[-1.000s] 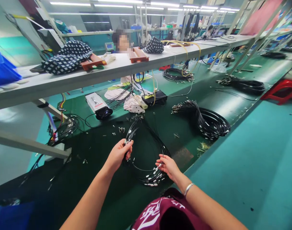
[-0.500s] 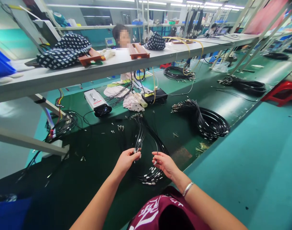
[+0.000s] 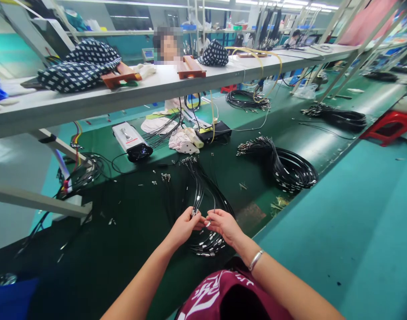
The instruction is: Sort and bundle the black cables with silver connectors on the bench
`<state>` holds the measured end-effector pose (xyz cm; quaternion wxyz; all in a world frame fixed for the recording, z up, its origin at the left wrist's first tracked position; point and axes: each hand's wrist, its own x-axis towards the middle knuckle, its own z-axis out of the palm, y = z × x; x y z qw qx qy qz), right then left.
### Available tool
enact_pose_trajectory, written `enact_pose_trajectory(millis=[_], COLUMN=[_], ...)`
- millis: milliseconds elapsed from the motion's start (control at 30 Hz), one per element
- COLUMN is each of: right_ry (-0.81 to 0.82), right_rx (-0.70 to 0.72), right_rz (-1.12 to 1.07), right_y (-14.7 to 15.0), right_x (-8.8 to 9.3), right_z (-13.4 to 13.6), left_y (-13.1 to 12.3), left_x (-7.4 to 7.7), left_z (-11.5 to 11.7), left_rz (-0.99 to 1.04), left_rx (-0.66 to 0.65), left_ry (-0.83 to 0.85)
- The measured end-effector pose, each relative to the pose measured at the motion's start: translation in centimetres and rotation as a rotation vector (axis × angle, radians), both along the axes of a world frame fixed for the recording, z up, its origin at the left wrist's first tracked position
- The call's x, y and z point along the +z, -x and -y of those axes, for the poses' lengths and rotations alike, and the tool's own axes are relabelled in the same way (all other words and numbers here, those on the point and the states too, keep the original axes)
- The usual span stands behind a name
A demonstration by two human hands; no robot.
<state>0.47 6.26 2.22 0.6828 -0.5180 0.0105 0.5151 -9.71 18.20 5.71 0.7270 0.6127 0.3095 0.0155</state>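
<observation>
My left hand (image 3: 189,224) is closed on several thin black cables with silvery ends. Close beside it, fingertips nearly touching, my right hand (image 3: 221,226) pinches a single black cable near its pale end piece. These strands belong to a looped cable bundle (image 3: 219,191) lying on the dark green work surface (image 3: 130,249). The bundle's lower curve, dotted with white tags (image 3: 208,246), shows beneath and between my hands. The fingertips partly hide the cable ends.
A big cable coil (image 3: 290,171) lies to the right. Beyond my hands are a silver-black device (image 3: 131,141), a pink cloth (image 3: 183,140) and a black box (image 3: 216,132). A raised shelf (image 3: 150,88) crosses in front; a person (image 3: 167,46) is behind it.
My right hand has moved left with its cable, and my left hand slightly right, so the two now meet. The whole view has shifted a little.
</observation>
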Motion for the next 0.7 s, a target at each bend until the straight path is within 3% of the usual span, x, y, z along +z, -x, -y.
enact_pose_trajectory(millis=[267, 367, 533, 700], right_ry=[-0.048, -0.104, -0.171, -0.137], right_rx=[0.091, 0.045, 0.097, 0.064], right_rz=[0.079, -0.023, -0.095, -0.105], right_y=[-0.1, -0.3, -0.2, 0.4], right_x=[0.3, 0.3, 0.9, 1.0], right_z=[-1.8, -2.5, -4.0, -4.5], left_y=[0.2, 0.4, 0.6, 1.0], left_x=[0.3, 0.5, 0.4, 0.4], left_z=[-0.4, -0.2, 0.4, 0.4], left_rz=[-0.015, -0.007, 0.021, -0.048], left_rx=[-0.069, 0.012, 0.169, 0.400], left_ry=[-0.121, -0.033, 0.121, -0.042])
